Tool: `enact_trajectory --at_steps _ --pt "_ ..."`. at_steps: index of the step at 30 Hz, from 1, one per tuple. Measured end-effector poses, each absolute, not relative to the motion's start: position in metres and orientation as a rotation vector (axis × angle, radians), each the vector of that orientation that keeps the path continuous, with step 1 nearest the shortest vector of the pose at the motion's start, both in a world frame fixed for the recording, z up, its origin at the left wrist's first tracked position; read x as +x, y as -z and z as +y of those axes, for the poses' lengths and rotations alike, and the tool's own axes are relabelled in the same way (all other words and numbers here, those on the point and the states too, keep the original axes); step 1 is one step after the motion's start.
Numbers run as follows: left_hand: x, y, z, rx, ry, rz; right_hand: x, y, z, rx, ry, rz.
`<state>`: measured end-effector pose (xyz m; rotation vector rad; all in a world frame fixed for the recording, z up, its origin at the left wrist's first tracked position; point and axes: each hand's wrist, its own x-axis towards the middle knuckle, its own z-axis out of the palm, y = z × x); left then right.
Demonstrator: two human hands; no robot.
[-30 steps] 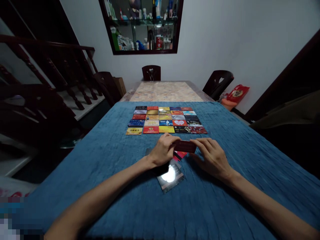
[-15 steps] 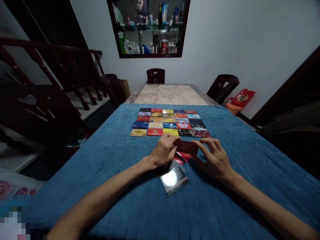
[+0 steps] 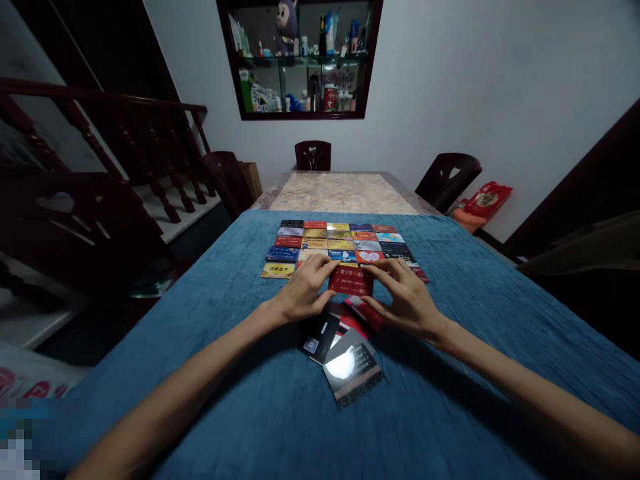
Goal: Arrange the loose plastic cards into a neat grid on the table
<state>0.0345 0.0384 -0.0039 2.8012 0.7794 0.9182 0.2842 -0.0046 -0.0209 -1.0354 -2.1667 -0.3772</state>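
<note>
Between my two hands is a dark red card [image 3: 351,281] with light lettering, raised above the table with its face toward me. My left hand [image 3: 309,288] pinches its left edge between thumb and fingers. On the opposite edge, my right hand [image 3: 403,293] has a similar pinch. Below lies a loose fanned pile: a grey glossy card [image 3: 357,373] with a bright glare spot, a black card [image 3: 321,337] and red cards [image 3: 363,313]. Beyond my hands, several colourful cards lie in neat rows, among them a yellow card [image 3: 277,270] and a heart card [image 3: 369,257]. My hands partly hide the nearest row.
A blue cloth [image 3: 210,373] covers the near part of the table, with the marbled tabletop [image 3: 330,190] beyond. Dark wooden chairs [image 3: 447,179] stand around it. A wooden railing [image 3: 110,100] is at left, and a red bag [image 3: 490,200] sits at right.
Both hands have moved left with the dark red card, which now faces me more fully. More of the black card in the pile shows. The view has tilted slightly.
</note>
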Motion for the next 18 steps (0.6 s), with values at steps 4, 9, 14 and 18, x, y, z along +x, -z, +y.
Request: enact_trajectory --at_steps 4,9,14,18 --pt "0.019 -0.002 0.050 2.822 -0.876 0.841 0.272 0.018 0.016 -1.012 0.317 -2.216" --pt "0.002 -0.002 0.075 2.799 -0.896 0.954 0.257 0.016 0.049 -0.988 0.292 -2.249" --pt "-0.015 -0.006 0.111 2.795 -0.898 1.057 0.237 0.014 0.089 -0.947 0.237 -2.236" --pt "-0.028 -0.010 0.140 2.747 -0.897 1.207 0.218 0.016 0.122 -0.964 0.202 -2.199"
